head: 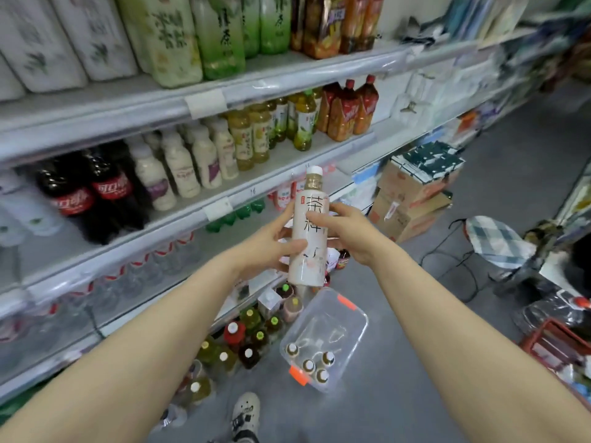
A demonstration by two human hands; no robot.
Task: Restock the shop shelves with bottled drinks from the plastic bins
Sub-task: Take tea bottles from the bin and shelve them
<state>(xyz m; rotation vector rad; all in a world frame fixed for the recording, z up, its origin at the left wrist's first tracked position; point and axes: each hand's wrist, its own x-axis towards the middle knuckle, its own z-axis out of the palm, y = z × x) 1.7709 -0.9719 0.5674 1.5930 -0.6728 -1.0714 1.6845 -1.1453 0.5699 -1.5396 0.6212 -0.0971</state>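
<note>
I hold a tall pale-pink tea bottle (308,251) with a white cap upright in front of the shelves. My left hand (271,241) grips its lower body from the left, thumb across the front. From the right, my right hand (345,228) grips the middle of the label. Below on the floor lies a clear plastic bin (339,318) with orange latches, holding several white-capped bottles (308,366) at its near end. The middle shelf (224,199) carries cola, milky drinks and green tea bottles.
Loose bottles (246,334) stand on the floor against the shelf base. Cardboard boxes (412,199) are stacked up the aisle. A stool with a checked cushion (495,241) and a red basket (556,346) sit to the right. My shoe (244,414) is near the bottom edge.
</note>
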